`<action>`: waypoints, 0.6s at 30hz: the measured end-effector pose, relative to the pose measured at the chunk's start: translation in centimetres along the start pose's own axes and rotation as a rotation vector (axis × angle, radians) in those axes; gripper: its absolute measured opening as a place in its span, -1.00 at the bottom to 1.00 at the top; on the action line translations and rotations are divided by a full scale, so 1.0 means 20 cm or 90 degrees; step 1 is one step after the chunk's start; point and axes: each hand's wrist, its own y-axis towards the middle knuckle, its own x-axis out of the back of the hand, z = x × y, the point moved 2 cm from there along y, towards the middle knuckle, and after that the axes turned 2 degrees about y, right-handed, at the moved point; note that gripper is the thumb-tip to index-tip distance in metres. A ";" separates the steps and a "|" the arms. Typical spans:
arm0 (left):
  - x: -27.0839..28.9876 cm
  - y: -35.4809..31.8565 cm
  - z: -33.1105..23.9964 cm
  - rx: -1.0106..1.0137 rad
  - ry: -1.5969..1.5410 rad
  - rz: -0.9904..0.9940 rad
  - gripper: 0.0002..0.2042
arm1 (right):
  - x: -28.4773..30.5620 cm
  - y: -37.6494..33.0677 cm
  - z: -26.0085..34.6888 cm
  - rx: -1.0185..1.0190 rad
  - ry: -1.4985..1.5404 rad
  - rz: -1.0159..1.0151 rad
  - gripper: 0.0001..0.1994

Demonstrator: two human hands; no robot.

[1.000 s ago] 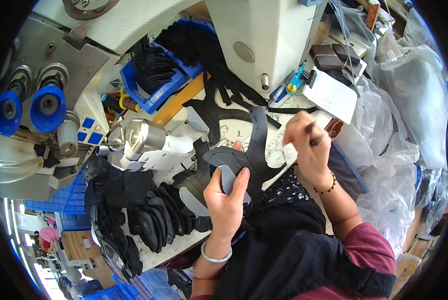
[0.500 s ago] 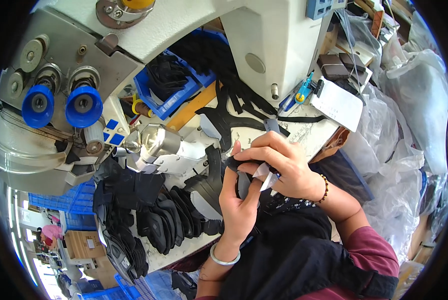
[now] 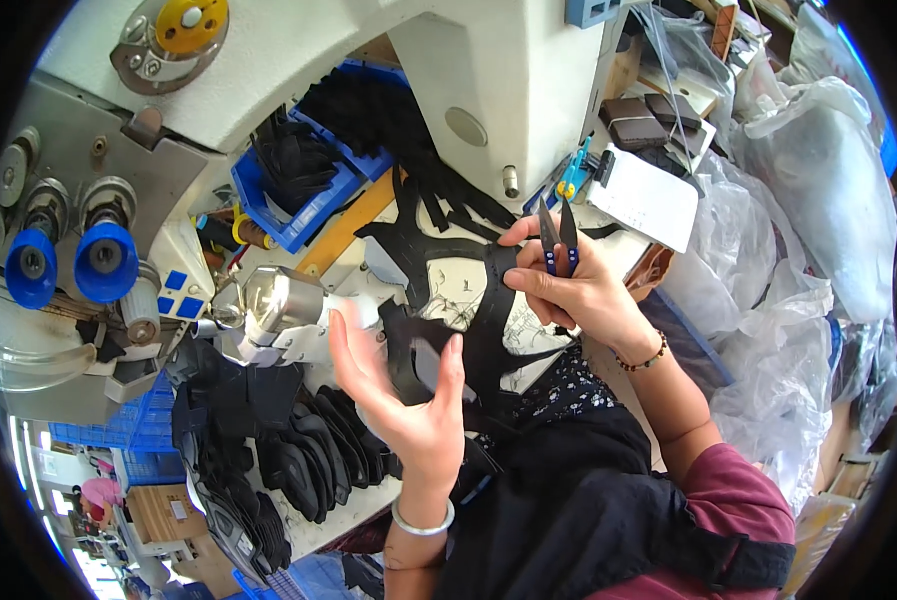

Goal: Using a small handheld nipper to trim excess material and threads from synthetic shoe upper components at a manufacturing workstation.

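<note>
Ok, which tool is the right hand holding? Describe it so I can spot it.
Start at the big white sewing machine, then drop to the right hand in front of its base. The thread snips stick up from the fingers: two dark pointed blades, unlike the flat black cut pieces around.

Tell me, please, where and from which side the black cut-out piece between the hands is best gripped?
Probably by the lower strip of the black cut-out piece, from the left: that end lies free against the left hand, while the right hand, holding the thread snips, already pinches the upper edge.
</note>
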 end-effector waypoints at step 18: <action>-0.09 0.05 -0.03 -0.081 0.119 0.257 -0.76 | -0.06 -0.01 0.00 0.440 -0.437 -0.079 -0.82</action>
